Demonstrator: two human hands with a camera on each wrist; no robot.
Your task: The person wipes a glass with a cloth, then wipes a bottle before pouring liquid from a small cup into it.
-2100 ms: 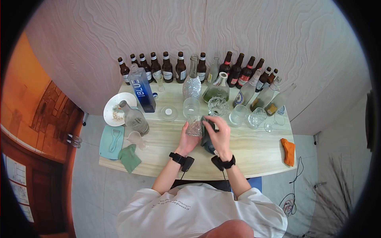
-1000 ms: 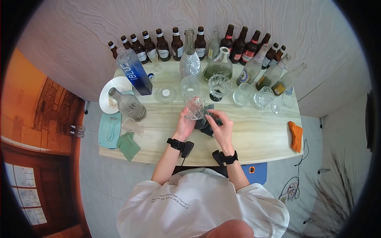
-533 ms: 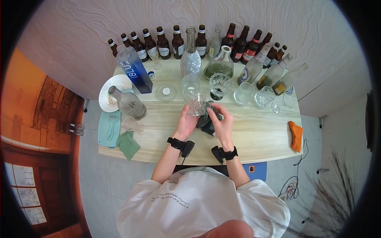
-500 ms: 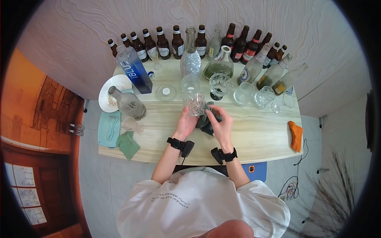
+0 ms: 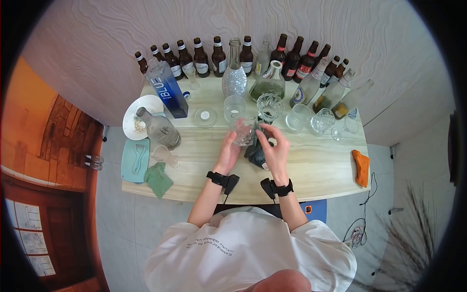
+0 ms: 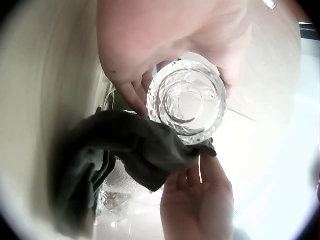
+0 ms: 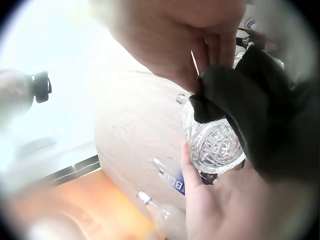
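A patterned clear glass (image 5: 244, 132) is gripped by the left hand (image 5: 227, 152), its base facing the camera in the left wrist view (image 6: 187, 101). The right hand (image 5: 276, 155) pinches a dark grey cloth (image 5: 255, 153) against the glass's right side. In the right wrist view the cloth (image 7: 250, 100) drapes across part of the glass (image 7: 216, 145), and the right thumb and fingers (image 7: 200, 75) hold its edge. Most of the cloth hangs below the glass, between the two hands.
Brown bottles (image 5: 201, 58) line the table's back edge. Behind the hands stand a tumbler (image 5: 234, 108), a footed glass bowl (image 5: 270, 107) and a green-tinted decanter (image 5: 268, 87). A blue bottle (image 5: 169, 92), grey bottle (image 5: 163, 130) and green cloth (image 5: 158, 180) are left; an orange cloth (image 5: 360, 168) lies right.
The glass has tilted and moved slightly right in the left hand over the last half second. The right hand has shifted slightly, still with the cloth at the glass. The head view has shifted slightly.
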